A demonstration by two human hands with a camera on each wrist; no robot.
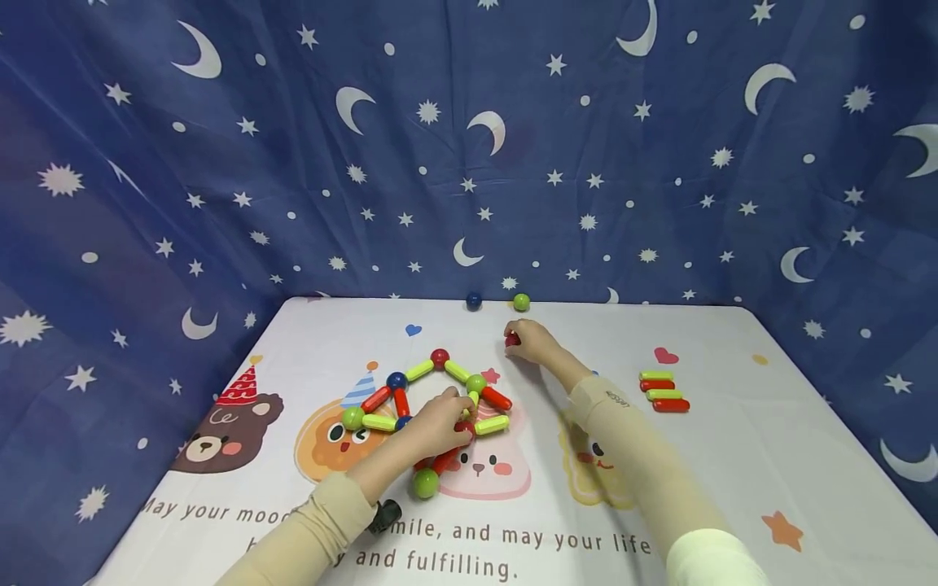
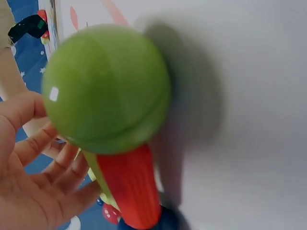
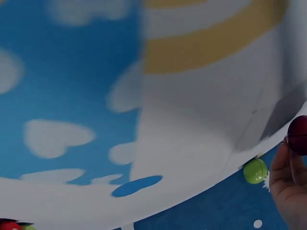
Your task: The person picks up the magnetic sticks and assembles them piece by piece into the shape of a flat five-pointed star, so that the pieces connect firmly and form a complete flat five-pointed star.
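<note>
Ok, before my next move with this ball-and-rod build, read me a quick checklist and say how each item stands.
1. Red ball held in the right hand: ok, pinched in the fingers.
2. Left hand firm on the frame: cannot tell; it is at the frame, but its grip is partly hidden.
3. Outer ends of the frame's right-hand red rod and yellow-green rod capped: not ok, no ball on either.
4. Spare rods in sight: ok, two red and two yellow-green, off to the right.
5. Spare balls in sight: ok, a blue ball and a green ball at the far edge.
</note>
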